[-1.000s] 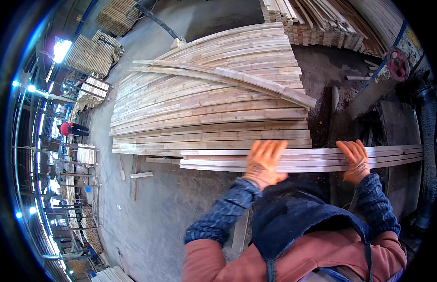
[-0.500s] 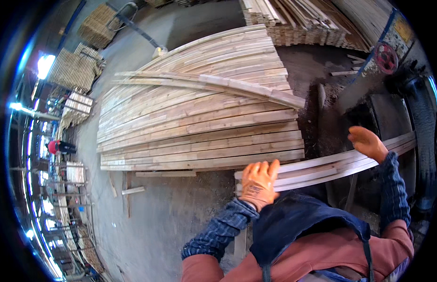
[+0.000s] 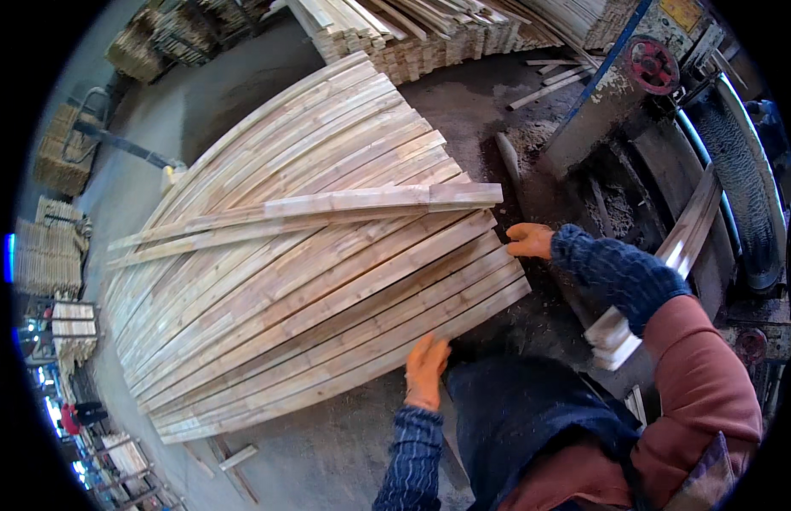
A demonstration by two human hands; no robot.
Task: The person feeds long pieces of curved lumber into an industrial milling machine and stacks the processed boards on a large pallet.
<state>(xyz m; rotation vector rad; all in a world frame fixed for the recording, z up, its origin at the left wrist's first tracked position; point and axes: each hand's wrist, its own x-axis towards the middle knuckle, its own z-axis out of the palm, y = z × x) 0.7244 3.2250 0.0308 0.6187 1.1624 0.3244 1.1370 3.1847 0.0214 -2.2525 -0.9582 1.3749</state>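
Note:
A broad layer of long pale wooden boards [image 3: 327,294] lies in front of me, fanning away to the left. My left hand [image 3: 425,370], in an orange glove, is at the near side of the closest board, with its fingers extended and slightly apart. At the right-hand ends of the boards is my right hand [image 3: 530,241], also gloved; its fingers point left, seemingly apart, next to the board ends. Whether either hand presses on the wood, I cannot tell. Loose boards [image 3: 361,202] lie slantwise across the top of the layer.
To my right, several boards [image 3: 615,336] rest by a machine with a red handwheel [image 3: 653,65] and a thick ribbed dark pipe [image 3: 736,170]. More stacked lumber [image 3: 429,47] stands at the back. Offcuts [image 3: 553,85] lie on the floor. A distant person [image 3: 72,417] is at far left.
My view has turned toward the layer of boards. Both hands have left the boards on the machine side and moved left, to the near edge and the right ends of the layer.

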